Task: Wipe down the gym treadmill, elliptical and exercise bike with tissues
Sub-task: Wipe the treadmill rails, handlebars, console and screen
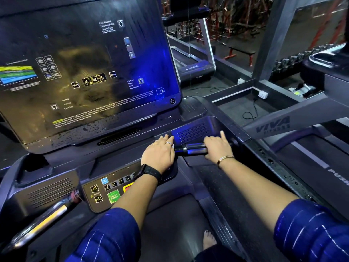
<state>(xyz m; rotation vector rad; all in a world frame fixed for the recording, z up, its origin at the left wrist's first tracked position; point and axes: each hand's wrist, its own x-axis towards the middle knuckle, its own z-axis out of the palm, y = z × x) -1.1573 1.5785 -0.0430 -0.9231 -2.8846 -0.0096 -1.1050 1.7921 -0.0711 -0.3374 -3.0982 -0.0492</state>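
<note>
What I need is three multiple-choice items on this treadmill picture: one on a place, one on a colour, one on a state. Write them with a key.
1. Where does the left hand rest?
A. on the display screen
B. on the console ledge beside the handgrip bar
C. on the running belt

2. What colour is the QUICK START button?
A. green
B. white
C. purple

3. How do the left hand's fingers lie?
A. curled in a fist
B. pinching a tissue
C. straight, flat on the console

Key: 1 B, the palm lies on the ledge just left of the bar. 2 A, its face is lit green. 3 C, the fingers stretch forward and no tissue shows.
</note>
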